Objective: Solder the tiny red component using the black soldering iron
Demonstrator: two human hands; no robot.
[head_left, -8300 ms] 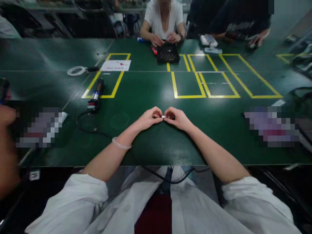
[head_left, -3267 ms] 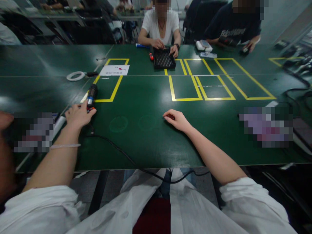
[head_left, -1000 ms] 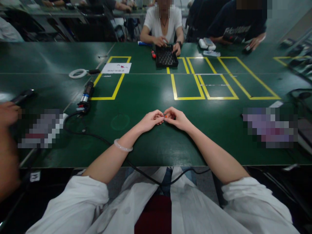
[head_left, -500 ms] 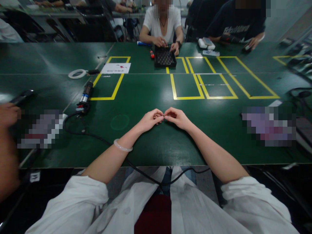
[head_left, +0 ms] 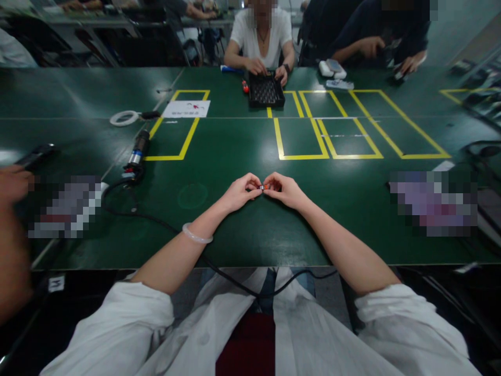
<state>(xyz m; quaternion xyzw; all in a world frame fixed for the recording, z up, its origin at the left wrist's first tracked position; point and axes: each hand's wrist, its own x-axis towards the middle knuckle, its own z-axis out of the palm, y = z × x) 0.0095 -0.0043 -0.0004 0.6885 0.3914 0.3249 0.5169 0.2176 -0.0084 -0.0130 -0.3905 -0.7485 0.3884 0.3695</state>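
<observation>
the small orange-and-silver part point(head_left: 262, 187) is held between the fingertips of the person's two hands, out in front of the body and over the green tabletop point(head_left: 235, 235). the left hand point(head_left: 239, 194) pinches it from one side, thumb against curled fingers; the right hand point(head_left: 285, 191) pinches it from the other, so both grips look closed on the same little thing. its silver bit shows in the narrow gap where the two sets of fingertips nearly meet, and the orange shows on the right hand's side; the rest is hidden by the fingers, and whether it is one piece or two i cannot tell. the step in hand seems to be close fingertip work on this part, perhaps turning or fitting it. the next move, i judge, calls for small, steady finger motions with both pinches lined up, since a slip by either could drop so slight a thing. the black cylindrical tool point(head_left: 138, 149) lies well apart on the left, beside the yellow tape point(head_left: 166, 157), touched by neither hand.
</observation>
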